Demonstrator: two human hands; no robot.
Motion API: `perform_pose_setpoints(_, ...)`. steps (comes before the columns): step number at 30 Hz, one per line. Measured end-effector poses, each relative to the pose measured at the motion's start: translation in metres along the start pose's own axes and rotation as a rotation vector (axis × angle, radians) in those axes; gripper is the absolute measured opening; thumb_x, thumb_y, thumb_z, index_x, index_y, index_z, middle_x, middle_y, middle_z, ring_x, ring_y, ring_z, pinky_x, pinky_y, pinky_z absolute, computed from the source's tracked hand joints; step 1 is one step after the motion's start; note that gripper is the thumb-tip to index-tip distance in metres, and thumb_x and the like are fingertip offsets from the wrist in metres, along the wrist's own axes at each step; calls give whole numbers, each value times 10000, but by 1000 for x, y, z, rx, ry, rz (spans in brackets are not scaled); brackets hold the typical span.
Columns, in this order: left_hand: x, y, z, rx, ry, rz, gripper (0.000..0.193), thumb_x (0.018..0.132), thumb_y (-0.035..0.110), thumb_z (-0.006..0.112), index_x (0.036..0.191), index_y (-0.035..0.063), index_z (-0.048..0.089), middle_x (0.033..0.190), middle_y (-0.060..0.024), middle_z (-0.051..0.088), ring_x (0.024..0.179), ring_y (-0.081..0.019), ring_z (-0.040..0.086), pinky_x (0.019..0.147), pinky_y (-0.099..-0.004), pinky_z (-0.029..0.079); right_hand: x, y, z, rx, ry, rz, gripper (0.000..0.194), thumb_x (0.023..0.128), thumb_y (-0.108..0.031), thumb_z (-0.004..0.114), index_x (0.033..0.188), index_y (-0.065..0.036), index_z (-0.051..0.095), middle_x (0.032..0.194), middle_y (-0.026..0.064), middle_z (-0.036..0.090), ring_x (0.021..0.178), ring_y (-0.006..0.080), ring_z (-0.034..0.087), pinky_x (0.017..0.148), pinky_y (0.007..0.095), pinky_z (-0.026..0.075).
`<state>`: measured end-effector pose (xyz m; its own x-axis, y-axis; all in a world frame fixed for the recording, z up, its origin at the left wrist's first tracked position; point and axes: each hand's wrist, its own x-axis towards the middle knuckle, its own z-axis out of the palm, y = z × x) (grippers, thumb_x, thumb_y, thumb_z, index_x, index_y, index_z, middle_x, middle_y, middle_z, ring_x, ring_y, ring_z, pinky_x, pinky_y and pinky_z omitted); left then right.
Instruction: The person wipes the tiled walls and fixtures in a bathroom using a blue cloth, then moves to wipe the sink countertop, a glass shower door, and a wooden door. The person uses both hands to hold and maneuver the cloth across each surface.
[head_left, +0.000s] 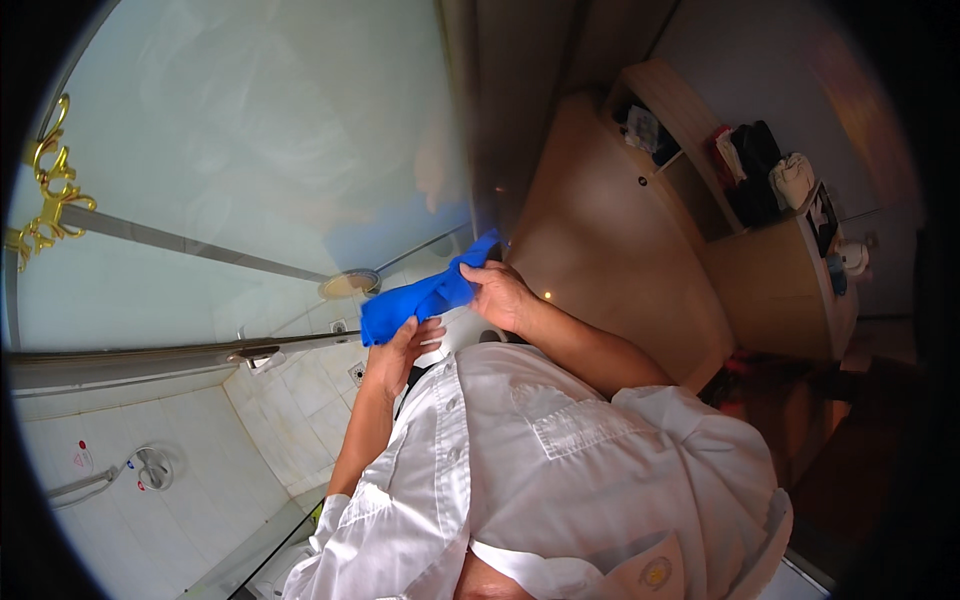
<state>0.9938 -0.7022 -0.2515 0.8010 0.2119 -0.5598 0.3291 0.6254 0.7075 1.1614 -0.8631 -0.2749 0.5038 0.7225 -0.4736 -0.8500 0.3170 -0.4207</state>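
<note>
A blue cloth (420, 300), bunched and twisted in the middle, stretches between my two hands in front of my body. My left hand (401, 352) has its lower end pinched at the thumb, with the other fingers partly spread. Further up, my right hand (499, 291) grips the cloth, thumb on top, and a loose end sticks out beyond it. Just past the cloth stands a glossy glass panel (285, 135), which carries a faint blue reflection.
Gold scrollwork (56, 195) decorates the panel's left side. A door handle (255, 358) juts out near my left hand. Beyond it are a tiled floor (315, 382) and a shower mixer (152, 469). To the right, a wooden cabinet (772, 277) bears clothes and a white bundle (793, 180).
</note>
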Motion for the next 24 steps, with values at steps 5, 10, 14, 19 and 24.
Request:
perform_pose_setpoints(5,-23,-78,-86,508,379,-1,379,968,277,674,1166,-47,671,1035,-159,739,902,-221,711,816,-356,565,-6,-10,-7,121,38,-93,97,964,-145,652,1045,-94,635,1058,45,660,1035,216,628,939,424,495)
perform_pose_setpoints(10,-54,-197,-221,947,357,1,209,923,131,657,968,-58,732,832,-88,734,769,-143,656,709,-284,528,-20,-30,11,159,-9,-240,93,980,-129,623,1070,-109,609,1070,30,636,1017,199,610,956,400,476)
perform_pose_setpoints(14,-66,-231,-263,980,275,-102,161,922,88,659,974,-43,737,855,-72,736,790,-135,657,729,-274,526,-42,-52,37,-8,-114,-548,122,1003,-129,598,1121,-96,599,1089,12,625,1023,147,593,940,355,478)
perform_pose_setpoints(19,-84,-180,-216,827,291,-76,152,922,75,656,980,-41,736,865,-70,736,797,-134,657,734,-273,526,-49,-79,71,-237,-92,-782,160,1015,-193,599,1089,-52,584,927,0,582,828,82,539,738,258,459)
perform_pose_setpoints(24,-84,-150,-174,770,293,-78,145,922,63,653,985,-39,735,876,-68,736,803,-133,657,739,-272,526,-39,-81,77,-162,-81,-754,138,993,-155,621,1110,-83,612,1003,2,622,916,105,585,823,285,487)
